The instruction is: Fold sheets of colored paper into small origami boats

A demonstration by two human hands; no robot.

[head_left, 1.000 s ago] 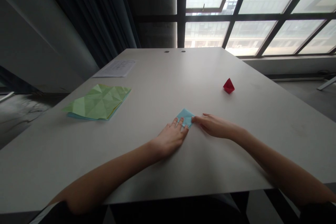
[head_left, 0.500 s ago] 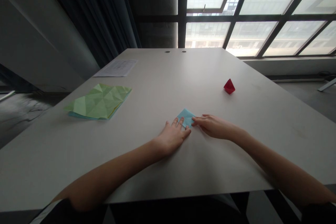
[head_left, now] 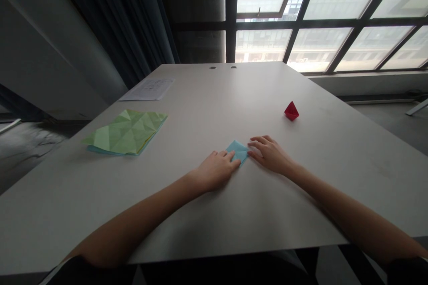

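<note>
A small light-blue piece of folded origami paper (head_left: 238,146) lies on the table in front of me, with one corner pointing away and a crease line across its middle. My left hand (head_left: 219,168) is over its left side, fingers bent and pressed onto the paper, holding it down and hiding that corner. My right hand (head_left: 270,155) rests at the right corner. Its thumb tip is at the paper's edge, while the other fingers are spread apart and curve over the bare tabletop.
A red folded paper shape (head_left: 291,111) stands farther back on the right. Creased green paper (head_left: 129,130) lies on blue sheets at the left. Behind it is a printed white sheet (head_left: 149,89). The white table (head_left: 200,107) reaches toward the windows, with two round dark spots near its far edge.
My right hand has drawn slightly back from the paper, and its fingers have lifted and spread. My left hand's fingers have bent and come closer together on the blue paper.
</note>
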